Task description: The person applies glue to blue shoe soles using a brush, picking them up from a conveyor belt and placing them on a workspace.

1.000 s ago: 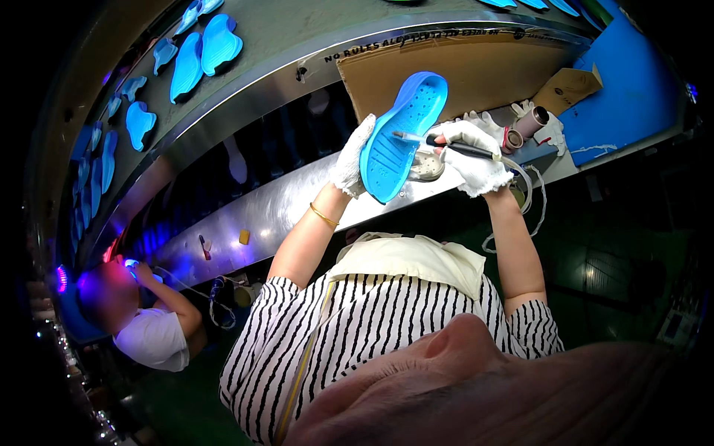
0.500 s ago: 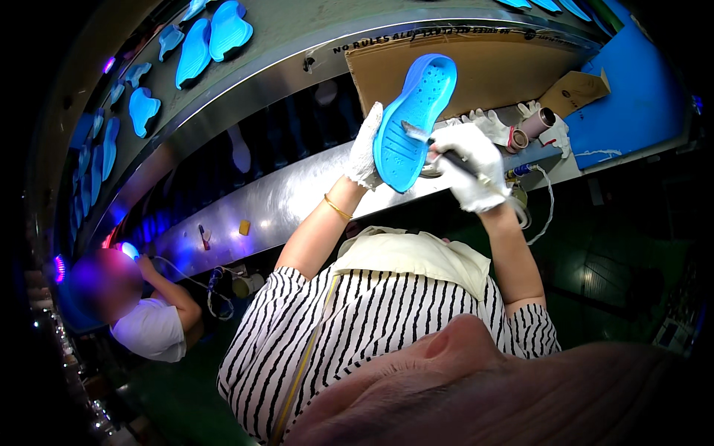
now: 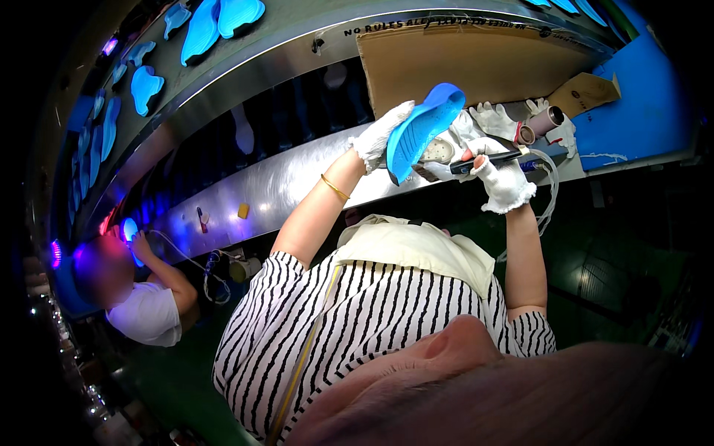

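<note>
Sole (image 3: pixel 424 130), 1 blue shoe piece, is held tilted above the steel counter (image 3: pixel 282 182), gripped at its lower end by the gloved left hand (image 3: pixel 379 137). Just right of it, the gloved right hand (image 3: pixel 502 178) is closed around 1 dark pen-like tool (image 3: pixel 491 158), tip toward the sole. Far behind stands 1 cardboard sheet (image 3: pixel 476 63). On the conveyor (image 3: pixel 245 56) at far left lie at least 6 more blue soles (image 3: pixel 223 16). At near left, 1 other person (image 3: pixel 145 308) bends over a glowing blue light.
</note>
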{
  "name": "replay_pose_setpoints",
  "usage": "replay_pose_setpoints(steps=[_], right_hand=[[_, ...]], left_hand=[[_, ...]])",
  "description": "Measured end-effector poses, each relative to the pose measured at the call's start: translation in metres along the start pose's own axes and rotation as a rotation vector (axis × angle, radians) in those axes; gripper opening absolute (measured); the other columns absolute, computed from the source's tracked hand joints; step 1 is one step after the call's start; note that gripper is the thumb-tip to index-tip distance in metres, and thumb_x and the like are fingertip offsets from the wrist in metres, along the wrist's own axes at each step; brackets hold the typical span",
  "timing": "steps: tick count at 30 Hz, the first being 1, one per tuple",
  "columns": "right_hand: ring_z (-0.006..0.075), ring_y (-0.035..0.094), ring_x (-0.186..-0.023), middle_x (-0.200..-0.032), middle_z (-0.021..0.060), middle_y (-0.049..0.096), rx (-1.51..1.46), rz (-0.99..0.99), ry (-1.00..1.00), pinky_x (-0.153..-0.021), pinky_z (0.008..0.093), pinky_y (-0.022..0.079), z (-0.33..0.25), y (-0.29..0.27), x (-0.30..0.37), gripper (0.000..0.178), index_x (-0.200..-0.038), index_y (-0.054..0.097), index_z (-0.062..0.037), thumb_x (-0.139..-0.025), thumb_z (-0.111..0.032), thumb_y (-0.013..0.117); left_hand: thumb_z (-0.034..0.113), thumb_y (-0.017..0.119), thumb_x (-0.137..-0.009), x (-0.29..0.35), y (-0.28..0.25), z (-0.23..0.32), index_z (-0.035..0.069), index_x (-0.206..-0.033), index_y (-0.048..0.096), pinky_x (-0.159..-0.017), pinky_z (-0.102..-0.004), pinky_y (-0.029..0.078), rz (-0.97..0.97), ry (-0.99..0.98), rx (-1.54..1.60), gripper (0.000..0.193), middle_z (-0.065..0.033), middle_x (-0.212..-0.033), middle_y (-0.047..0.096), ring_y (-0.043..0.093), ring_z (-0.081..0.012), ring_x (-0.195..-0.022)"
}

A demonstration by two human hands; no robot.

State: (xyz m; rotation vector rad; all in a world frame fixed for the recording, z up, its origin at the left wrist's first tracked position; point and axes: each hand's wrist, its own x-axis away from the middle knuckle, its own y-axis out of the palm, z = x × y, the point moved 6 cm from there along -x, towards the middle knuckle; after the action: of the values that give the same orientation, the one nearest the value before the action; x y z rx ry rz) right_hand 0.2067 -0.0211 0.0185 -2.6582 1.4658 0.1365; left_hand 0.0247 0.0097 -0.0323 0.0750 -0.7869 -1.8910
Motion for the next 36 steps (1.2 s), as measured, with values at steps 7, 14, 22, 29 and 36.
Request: replay_pose_setpoints(steps=[7,14,22,29,36], right_hand=[[0.0121,0.055,-0.081,-0.089,0.0060,0.062,0.089,-0.131,0.005,-0.073,0.0268,0.046,-0.007,0.021,-0.001,0.020,-0.091,0.057,-0.0026,-0.090,-0.022,0.058],[0.0120,0.055,-0.078,-0.085,0.0050,0.060,0.229,-0.142,0.009,-0.070,0.0264,0.046,-0.009,0.030,-0.008,0.020,-0.089,0.059,-0.0028,-0.088,-0.023,0.062],[0.0105,0.059,-0.071,-0.081,0.0053,0.061,-0.011,0.156,0.002,-0.062,0.0242,0.048,-0.001,0.010,-0.006,0.018,-0.089,0.060,-0.0009,-0.089,-0.019,0.061],[0.0210,0.053,-0.095,-0.100,0.0039,0.049,-1.099,-0.222,0.042,-0.087,0.0380,0.041,-0.009,0.067,-0.010,0.033,-0.097,0.053,-0.0060,-0.090,-0.038,0.056],[0.0200,0.056,-0.091,-0.093,0.0022,0.055,-1.217,-0.129,0.196,-0.091,0.0372,0.042,0.008,0.077,-0.019,0.033,-0.095,0.051,-0.0067,-0.090,-0.039,0.057]], left_hand=[[0.045,0.046,-0.094,0.002,0.002,-0.007,0.004,-0.129,0.045,-0.079,-0.0298,0.056,-0.059,-0.034,-0.101,0.054,-0.0153,-0.116,0.058,0.063,-0.0196,-0.095],[0.041,0.046,-0.095,0.016,0.029,0.009,0.004,-0.129,0.044,-0.084,-0.0287,0.053,-0.121,-0.028,-0.144,0.050,-0.0137,-0.120,0.056,0.059,-0.0185,-0.104],[0.052,0.047,-0.091,0.004,0.001,-0.005,0.004,-0.130,0.043,-0.068,-0.0400,0.058,-0.072,0.008,-0.154,0.062,-0.0153,-0.112,0.059,0.064,-0.0224,-0.091],[0.041,0.047,-0.094,-0.001,0.006,-0.006,-0.001,-0.122,0.048,-0.077,-0.0260,0.055,-0.057,0.000,0.139,0.050,-0.0131,-0.103,0.062,0.064,-0.0183,-0.087],[0.036,0.042,-0.097,-0.003,0.010,-0.007,0.004,-0.123,0.048,-0.082,-0.0270,0.052,-0.132,-0.009,0.089,0.041,-0.0084,-0.112,0.058,0.060,-0.0134,-0.094]])
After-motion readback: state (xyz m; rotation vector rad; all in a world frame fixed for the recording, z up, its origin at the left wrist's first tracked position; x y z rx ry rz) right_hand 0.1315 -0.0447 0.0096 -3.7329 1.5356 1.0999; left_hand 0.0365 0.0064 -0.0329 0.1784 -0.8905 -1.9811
